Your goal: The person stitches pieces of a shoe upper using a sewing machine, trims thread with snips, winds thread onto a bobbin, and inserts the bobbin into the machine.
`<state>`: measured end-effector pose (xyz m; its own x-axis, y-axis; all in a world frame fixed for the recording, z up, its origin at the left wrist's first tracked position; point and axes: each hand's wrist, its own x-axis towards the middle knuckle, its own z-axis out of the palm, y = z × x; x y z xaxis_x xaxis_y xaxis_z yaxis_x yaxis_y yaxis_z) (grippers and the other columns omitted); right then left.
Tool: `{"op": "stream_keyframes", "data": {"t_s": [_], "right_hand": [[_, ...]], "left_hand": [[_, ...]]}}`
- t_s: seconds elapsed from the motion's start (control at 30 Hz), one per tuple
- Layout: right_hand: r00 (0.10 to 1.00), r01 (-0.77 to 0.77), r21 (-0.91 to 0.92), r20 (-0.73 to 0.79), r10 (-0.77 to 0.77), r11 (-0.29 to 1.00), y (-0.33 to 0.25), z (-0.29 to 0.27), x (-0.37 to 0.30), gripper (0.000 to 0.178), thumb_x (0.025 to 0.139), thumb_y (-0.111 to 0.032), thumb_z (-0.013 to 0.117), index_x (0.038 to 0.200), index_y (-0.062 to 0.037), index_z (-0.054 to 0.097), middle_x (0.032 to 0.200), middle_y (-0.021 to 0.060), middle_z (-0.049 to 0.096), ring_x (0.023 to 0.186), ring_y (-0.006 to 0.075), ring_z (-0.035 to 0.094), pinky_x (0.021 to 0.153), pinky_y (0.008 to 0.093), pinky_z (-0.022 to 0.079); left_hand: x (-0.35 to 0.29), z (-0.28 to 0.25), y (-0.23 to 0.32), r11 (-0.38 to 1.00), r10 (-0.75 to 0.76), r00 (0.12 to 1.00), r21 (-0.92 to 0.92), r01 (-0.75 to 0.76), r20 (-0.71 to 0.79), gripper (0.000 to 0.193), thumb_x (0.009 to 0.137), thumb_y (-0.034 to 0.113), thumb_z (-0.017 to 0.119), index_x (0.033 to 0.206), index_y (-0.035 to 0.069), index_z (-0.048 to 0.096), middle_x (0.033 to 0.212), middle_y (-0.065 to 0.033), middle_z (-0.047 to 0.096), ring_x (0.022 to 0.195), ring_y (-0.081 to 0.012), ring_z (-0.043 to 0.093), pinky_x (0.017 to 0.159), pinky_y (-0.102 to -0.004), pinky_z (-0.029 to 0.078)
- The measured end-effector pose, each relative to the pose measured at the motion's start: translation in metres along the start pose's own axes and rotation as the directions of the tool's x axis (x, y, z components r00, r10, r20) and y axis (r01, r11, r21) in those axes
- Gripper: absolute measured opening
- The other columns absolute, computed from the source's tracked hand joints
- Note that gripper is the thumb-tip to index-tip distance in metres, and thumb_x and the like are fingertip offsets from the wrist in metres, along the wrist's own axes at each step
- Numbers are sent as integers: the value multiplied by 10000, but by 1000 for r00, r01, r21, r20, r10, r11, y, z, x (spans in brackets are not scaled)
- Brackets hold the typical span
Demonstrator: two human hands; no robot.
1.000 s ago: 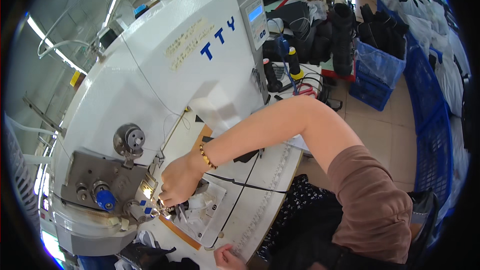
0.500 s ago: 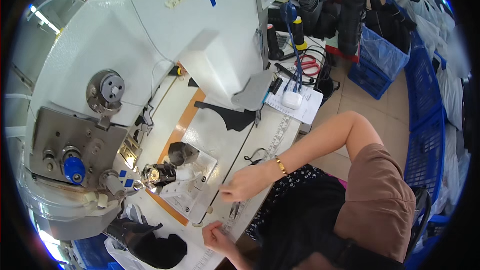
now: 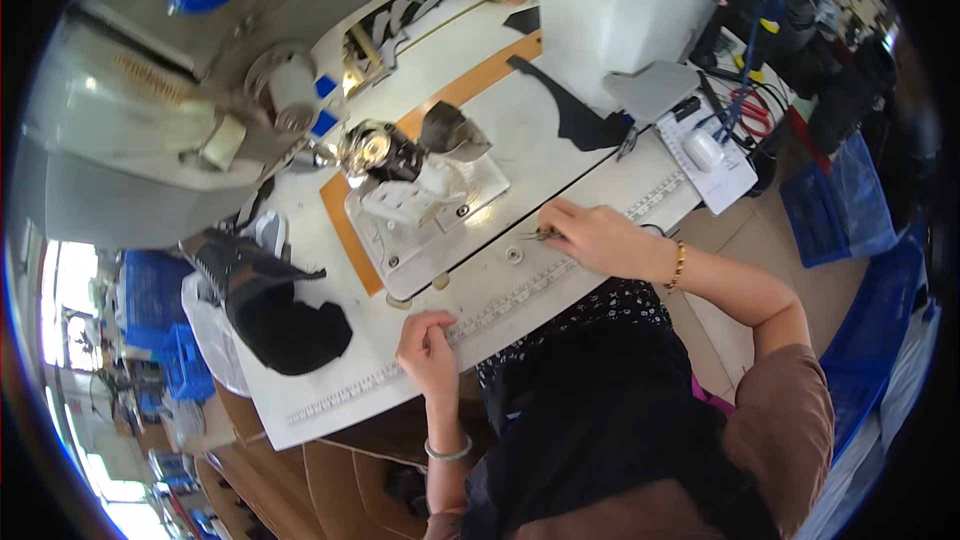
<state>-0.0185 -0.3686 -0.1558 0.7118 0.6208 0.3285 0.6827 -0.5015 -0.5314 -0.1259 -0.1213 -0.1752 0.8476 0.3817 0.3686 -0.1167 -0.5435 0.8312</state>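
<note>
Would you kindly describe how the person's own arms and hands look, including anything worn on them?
Both hands are ungloved. The right hand has a gold-coloured bracelet at its wrist, and that arm's short sleeve is brown. The left hand has a plain silver-coloured bangle above its wrist; little of that arm's sleeve shows.
</note>
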Motion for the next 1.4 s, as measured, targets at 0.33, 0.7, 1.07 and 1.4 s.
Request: {"op": "stream_keyframes", "data": {"t_s": [0.33, 0.7, 1.07, 1.4], "right_hand": [[989, 146, -196, 48, -139, 970, -30, 5, 18, 313, 777, -274, 627, 937, -35, 503, 923, 101, 478, 698, 256, 591, 547, 342, 496], [583, 396, 436, -799, 146, 808, -35, -69, 38, 319, 790, 22, 638, 1058, -16, 469, 818, 57, 558, 610, 88, 522, 553, 208, 436], [391, 762, 314, -920, -17, 567, -71, -132, 29, 199, 916, -78, 441, 1091, -14, 370, 756, 134, 578, 439, 58, 423, 395, 173, 321], [706, 526, 774, -629, 326, 353, -79, -163, 72, 257, 880, -71, 542, 1121, 17, 517, 631, 15, 537, 434, 28, 401, 381, 161, 272]], "left_hand": [[64, -8, 129, 664, 722, 692, 277, -695, 5, 269, 638, -139, 488, 817, 15, 617, 844, -94, 579, 769, -249, 550, 686, -308, 443], [144, 30, 286, 171, 962, 257, 534, -828, 90, 288, 699, -50, 632, 977, -29, 562, 926, -144, 507, 831, -274, 513, 646, -313, 453], [103, 10, 291, -119, 953, 67, 572, -812, 294, 145, 742, 32, 640, 864, -40, 611, 706, -59, 502, 578, -174, 516, 441, -211, 399], [45, -40, 249, 584, 801, 539, -538, -608, 261, 322, 578, 50, 806, 855, -33, 664, 764, -105, 617, 654, -183, 566, 584, -255, 440]]}}
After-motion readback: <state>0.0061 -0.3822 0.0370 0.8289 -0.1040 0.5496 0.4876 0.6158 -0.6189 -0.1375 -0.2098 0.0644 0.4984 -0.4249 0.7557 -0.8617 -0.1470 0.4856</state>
